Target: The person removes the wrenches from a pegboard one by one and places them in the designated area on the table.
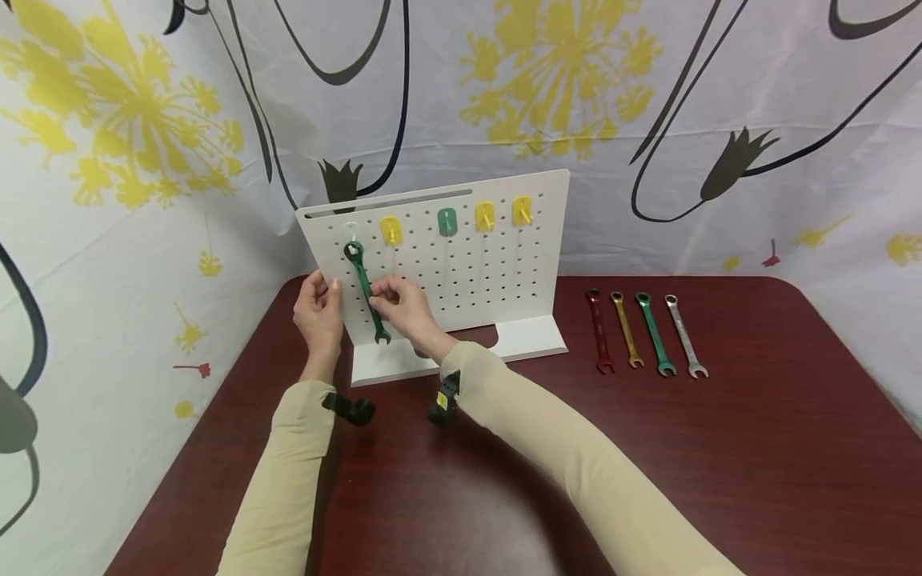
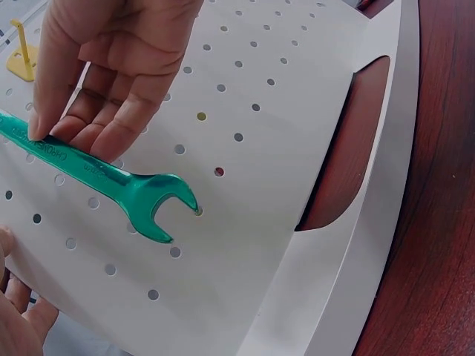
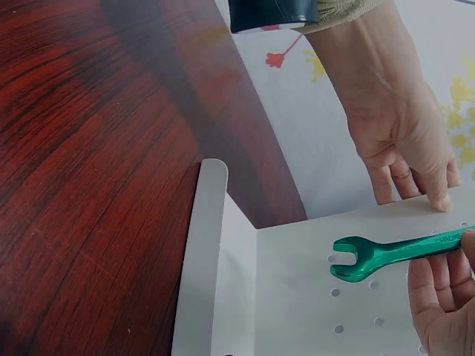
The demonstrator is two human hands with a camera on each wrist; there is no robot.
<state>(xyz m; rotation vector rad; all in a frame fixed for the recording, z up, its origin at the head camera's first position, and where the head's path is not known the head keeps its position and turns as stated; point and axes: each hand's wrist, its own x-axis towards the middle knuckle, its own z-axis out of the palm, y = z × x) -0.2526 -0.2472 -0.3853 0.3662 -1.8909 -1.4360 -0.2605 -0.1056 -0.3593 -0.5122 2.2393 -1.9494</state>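
Note:
My right hand point(image 1: 406, 306) pinches a green combination wrench point(image 1: 365, 282) by its shank, between thumb and fingers. The wrench slants down the front of a white pegboard point(image 1: 461, 272), ring end up and open jaw low. Its ring overlaps the pale hook point(image 1: 352, 230) at the board's upper left; whether it hangs on the hook I cannot tell. My left hand point(image 1: 319, 314) grips the board's left edge, thumb on the front and fingers behind. In the left wrist view, the wrench's open end point(image 2: 152, 204) stands just in front of the holes.
Other hooks on the board are three yellow ones, such as the yellow hook point(image 1: 390, 231), and a green hook point(image 1: 447, 222). Right of the board, a red wrench point(image 1: 599, 332), gold wrench point(image 1: 627, 330), second green wrench point(image 1: 655, 334) and silver wrench point(image 1: 687, 336) lie on the dark table point(image 1: 763, 448).

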